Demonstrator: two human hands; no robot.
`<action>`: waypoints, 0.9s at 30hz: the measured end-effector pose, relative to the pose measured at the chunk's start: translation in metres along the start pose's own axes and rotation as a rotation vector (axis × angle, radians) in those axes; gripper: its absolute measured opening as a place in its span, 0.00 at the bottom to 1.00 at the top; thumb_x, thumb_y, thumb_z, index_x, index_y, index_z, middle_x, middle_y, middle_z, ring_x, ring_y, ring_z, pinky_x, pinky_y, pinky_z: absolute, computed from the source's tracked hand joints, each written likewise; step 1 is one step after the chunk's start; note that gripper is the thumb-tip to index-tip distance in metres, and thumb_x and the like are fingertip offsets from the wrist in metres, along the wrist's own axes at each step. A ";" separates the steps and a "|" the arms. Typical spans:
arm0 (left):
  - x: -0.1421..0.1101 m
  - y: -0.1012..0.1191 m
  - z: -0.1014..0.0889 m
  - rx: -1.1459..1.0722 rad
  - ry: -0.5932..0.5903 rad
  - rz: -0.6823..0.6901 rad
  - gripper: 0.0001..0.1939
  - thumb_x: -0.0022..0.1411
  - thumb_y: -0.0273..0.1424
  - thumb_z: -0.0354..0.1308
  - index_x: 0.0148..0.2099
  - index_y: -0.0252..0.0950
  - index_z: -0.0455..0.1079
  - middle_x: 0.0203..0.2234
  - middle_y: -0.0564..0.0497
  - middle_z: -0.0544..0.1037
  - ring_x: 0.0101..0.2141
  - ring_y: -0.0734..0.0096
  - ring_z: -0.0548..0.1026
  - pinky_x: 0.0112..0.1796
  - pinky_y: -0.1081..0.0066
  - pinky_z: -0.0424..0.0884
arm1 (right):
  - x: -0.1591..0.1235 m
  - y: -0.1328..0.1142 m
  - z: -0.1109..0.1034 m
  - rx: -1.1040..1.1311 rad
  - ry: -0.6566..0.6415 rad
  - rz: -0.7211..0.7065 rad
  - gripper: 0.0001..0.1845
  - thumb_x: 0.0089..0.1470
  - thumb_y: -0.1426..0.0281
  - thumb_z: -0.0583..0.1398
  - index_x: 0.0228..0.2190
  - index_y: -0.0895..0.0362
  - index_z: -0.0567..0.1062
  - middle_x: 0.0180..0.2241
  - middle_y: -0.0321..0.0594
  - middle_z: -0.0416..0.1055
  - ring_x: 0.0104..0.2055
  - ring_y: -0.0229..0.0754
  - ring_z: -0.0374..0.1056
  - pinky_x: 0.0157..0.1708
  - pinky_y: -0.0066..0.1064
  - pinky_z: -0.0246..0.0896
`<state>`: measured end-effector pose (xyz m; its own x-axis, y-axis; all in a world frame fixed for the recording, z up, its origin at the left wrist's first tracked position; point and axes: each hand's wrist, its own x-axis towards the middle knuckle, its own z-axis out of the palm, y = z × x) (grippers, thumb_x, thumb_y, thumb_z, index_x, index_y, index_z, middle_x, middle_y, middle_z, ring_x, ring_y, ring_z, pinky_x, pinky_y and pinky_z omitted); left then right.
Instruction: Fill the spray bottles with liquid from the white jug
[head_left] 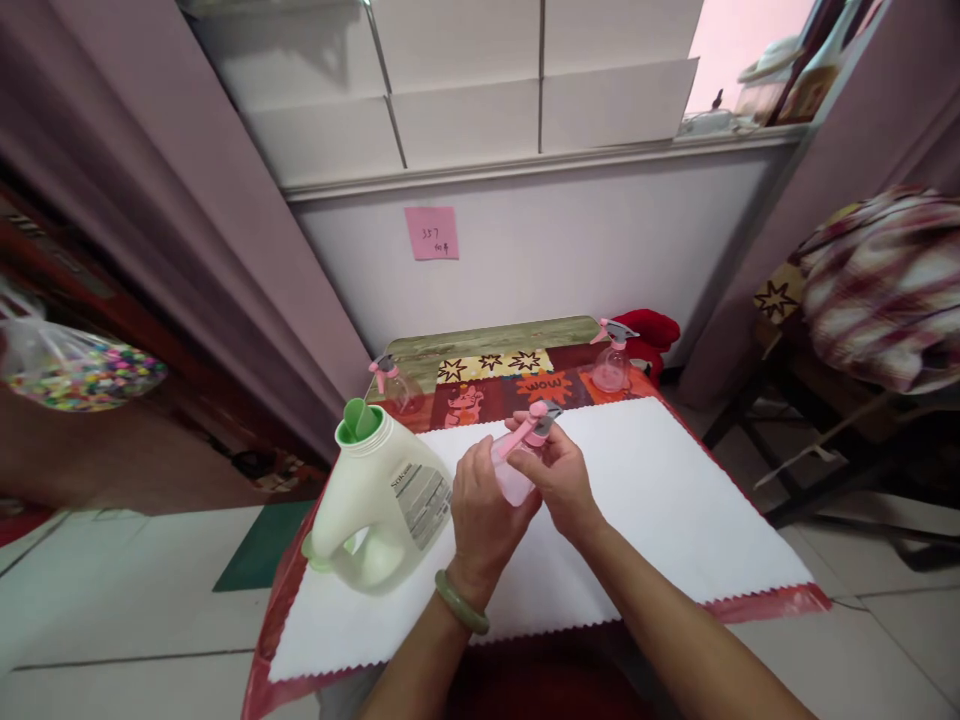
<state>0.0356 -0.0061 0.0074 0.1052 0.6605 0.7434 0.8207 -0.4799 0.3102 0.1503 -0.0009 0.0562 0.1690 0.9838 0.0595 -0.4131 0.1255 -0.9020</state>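
Note:
Both of my hands are on a pink spray bottle [513, 484] with a pink and grey trigger head, held tilted above the white cloth [660, 500]. My left hand [480, 510], with a green bangle at the wrist, wraps the bottle's body. Around the neck and spray head close the fingers of my right hand [559, 475]. Just left of my hands stands a large pale green jug [360, 510], uncapped, its green spout showing at the mouth. Part of the held bottle is hidden by my fingers.
Two more spray bottles stand at the back: one at the left [401, 390], one with pink liquid at the right [611, 370]. A pink note [432, 233] is on the wall. A bag of colourful beads [82, 370] hangs left; checked fabric [892, 290] lies right.

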 end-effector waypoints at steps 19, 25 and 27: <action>0.019 0.017 -0.030 -1.296 -0.853 -0.458 0.43 0.40 0.46 0.78 0.58 0.40 0.71 0.49 0.43 0.76 0.48 0.49 0.76 0.47 0.52 0.75 | 0.027 -0.053 -0.041 -0.162 -0.737 0.152 0.27 0.40 0.45 0.72 0.19 0.55 0.73 0.29 0.46 0.79 0.44 0.56 0.77 0.42 0.44 0.71; 0.015 0.016 -0.029 -1.336 -0.790 -0.641 0.37 0.43 0.40 0.78 0.55 0.38 0.72 0.44 0.44 0.77 0.44 0.57 0.75 0.46 0.59 0.73 | 0.034 -0.032 -0.050 -0.156 -0.574 0.093 0.31 0.41 0.47 0.73 0.40 0.54 0.78 0.42 0.46 0.79 0.48 0.53 0.75 0.47 0.44 0.68; 0.013 0.016 -0.029 -1.276 -0.736 -0.657 0.39 0.43 0.39 0.78 0.57 0.39 0.71 0.47 0.44 0.77 0.46 0.57 0.75 0.47 0.60 0.72 | 0.032 -0.024 -0.052 -0.192 -0.420 0.042 0.27 0.44 0.50 0.72 0.40 0.54 0.78 0.42 0.44 0.79 0.46 0.51 0.74 0.46 0.42 0.68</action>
<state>0.0338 -0.0217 0.0389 0.4835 0.8750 -0.0251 -0.1095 0.0889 0.9900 0.2126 0.0207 0.0575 -0.2376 0.9592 0.1530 -0.2319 0.0969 -0.9679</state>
